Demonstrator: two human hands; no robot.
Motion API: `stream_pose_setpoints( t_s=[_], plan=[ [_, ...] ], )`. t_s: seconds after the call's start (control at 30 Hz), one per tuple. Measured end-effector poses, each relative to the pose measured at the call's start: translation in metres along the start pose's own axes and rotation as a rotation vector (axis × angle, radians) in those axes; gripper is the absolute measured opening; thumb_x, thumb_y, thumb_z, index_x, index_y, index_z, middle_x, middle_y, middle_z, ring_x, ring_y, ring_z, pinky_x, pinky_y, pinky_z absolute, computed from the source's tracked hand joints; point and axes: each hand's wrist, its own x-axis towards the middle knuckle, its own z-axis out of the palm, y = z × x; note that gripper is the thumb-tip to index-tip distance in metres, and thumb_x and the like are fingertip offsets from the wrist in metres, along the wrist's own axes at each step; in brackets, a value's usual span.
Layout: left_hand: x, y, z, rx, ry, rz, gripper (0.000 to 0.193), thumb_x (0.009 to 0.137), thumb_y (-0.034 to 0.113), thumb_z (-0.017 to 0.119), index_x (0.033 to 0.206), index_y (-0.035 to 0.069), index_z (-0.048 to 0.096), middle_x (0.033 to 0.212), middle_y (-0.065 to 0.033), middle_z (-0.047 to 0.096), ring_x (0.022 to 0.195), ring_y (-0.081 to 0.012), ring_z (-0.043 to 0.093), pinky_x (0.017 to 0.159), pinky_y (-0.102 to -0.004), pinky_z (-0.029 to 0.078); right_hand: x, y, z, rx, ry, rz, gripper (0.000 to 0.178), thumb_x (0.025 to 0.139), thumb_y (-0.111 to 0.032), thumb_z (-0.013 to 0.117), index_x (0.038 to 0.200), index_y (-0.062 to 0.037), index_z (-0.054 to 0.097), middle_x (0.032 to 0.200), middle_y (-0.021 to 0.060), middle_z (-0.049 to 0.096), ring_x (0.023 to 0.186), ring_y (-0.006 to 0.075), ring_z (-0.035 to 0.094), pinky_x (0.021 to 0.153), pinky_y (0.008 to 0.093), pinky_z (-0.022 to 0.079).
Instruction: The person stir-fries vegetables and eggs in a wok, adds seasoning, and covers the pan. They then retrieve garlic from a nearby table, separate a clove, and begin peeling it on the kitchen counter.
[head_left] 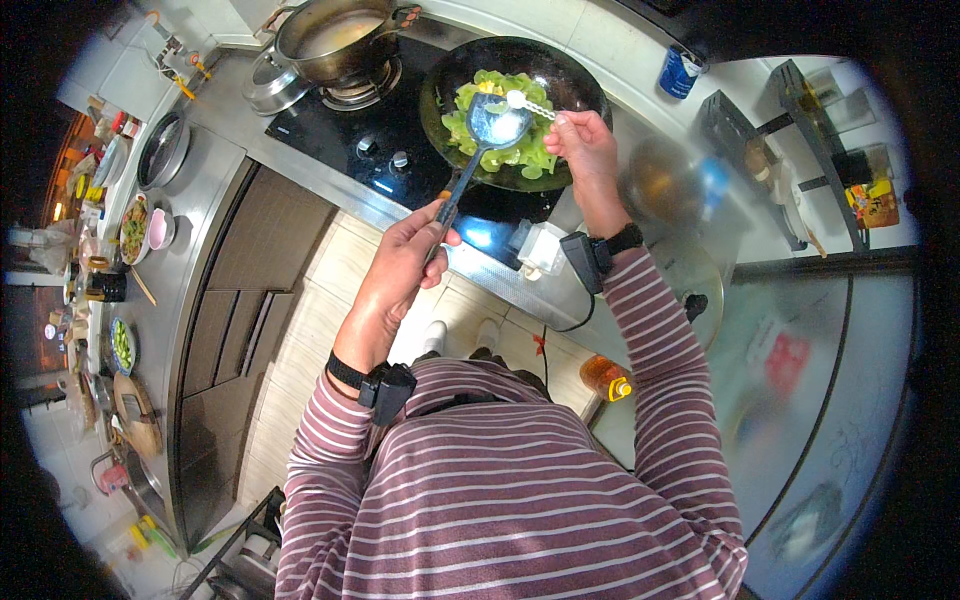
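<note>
My left hand (408,252) is closed round the dark handle of a metal wok spatula (497,124), whose shiny blade hangs over the wok. Between the fingertips of my right hand (583,147) is a small white spoon (540,109) with a twisted handle. Its bowl sits right at the far edge of the spatula blade; whether they touch I cannot tell. Under both lie pale green leafy vegetable pieces (530,152) in a black wok (585,85) on the right of the stove. A white lidded box (541,249) stands at the stove's front edge, near my right wrist.
A pot (302,42) of cloudy liquid is on the left burner, with a metal lid (272,88) beside it. The left counter carries a dark pan (165,150), a plate of food (133,228) and a pink bowl (160,229). An oil bottle (606,378) stands low on the right.
</note>
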Motion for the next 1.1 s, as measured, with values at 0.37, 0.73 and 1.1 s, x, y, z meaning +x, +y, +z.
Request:
stream_pose_setpoints(
  t_s=[0.37,0.73,1.1],
  plan=[
    [-0.001,0.006,-0.001,-0.030,0.021,-0.023,0.043,0.101,0.009,0.042,0.143,0.001,0.042,0.092,-0.0056,0.059,0.055,-0.0045,0.040,0.043,-0.0168,0.031,-0.019,0.003,-0.024,0.360,0.073,0.203,0.015,0.094,-0.017,0.063,0.099,-0.0036,0.059,0.084,0.0050,0.063,0.073,0.0143,0.061,0.069,0.0280,0.052],
    [-0.004,0.006,0.001,0.054,0.050,-0.007,0.040,0.101,0.008,0.043,0.139,-0.001,0.045,0.090,-0.0056,0.059,0.052,-0.0036,0.040,0.042,-0.0165,0.029,-0.113,0.006,-0.077,0.294,0.253,0.264,0.010,0.094,-0.014,0.062,0.094,-0.0048,0.058,0.080,0.0042,0.062,0.069,0.0129,0.060,0.064,0.0258,0.051],
    [-0.018,0.002,0.015,0.193,-0.004,0.039,0.044,0.101,0.008,0.044,0.144,-0.001,0.040,0.092,-0.0063,0.060,0.051,-0.0035,0.041,0.042,-0.0173,0.031,-0.060,-0.010,-0.031,0.065,0.235,0.096,0.013,0.092,-0.015,0.062,0.092,-0.0021,0.060,0.077,0.0066,0.065,0.061,0.0130,0.062,0.055,0.0251,0.051]
  ],
)
